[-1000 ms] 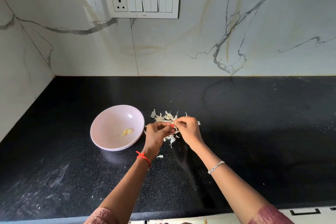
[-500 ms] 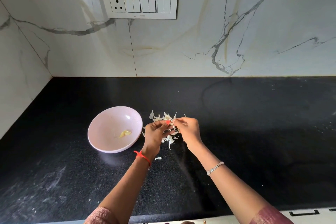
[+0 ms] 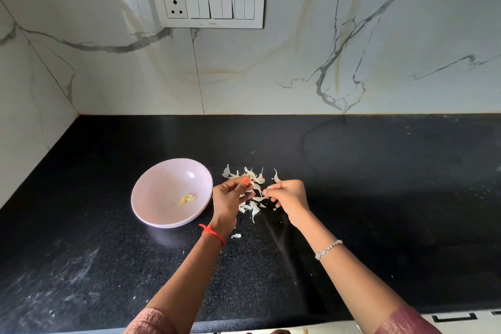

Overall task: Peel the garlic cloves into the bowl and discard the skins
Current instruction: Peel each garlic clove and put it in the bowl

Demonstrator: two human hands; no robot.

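The two hands have drawn apart since a moment ago, when their fingertips met over one spot; the bowl and the peelings lie as they did.

The pink bowl point(image 3: 151, 181) sits on the black countertop point(image 3: 379, 198) towards its left end, about midway between the back wall and the front edge. Two peeled garlic cloves point(image 3: 187, 198) lie in its bottom. Just beside its right rim, the left hand point(image 3: 230, 200) hovers with its wrist bent and palm turned inward. The thumb lies over curled fingers. It looks cupped round a clove, but I cannot tell, since nothing shows plainly inside it.

Under and behind both hands the garlic skins point(image 3: 253, 179) lie scattered on the counter. One stray skin point(image 3: 236, 236) lies nearer the front edge, by the left wrist.

The right hand point(image 3: 291, 198) is held at the same height, knuckles up, with its fingertips point(image 3: 267, 193) drawn narrow as if pinching. Whether a shred of skin is between them is too small to make out.

I judge a clove to be light, firm and slippery once bare, so best held round its middle. The skins look papery, weightless and easily torn. I would nip them at the pointed tip and gather them by sweeping rather than plucking.
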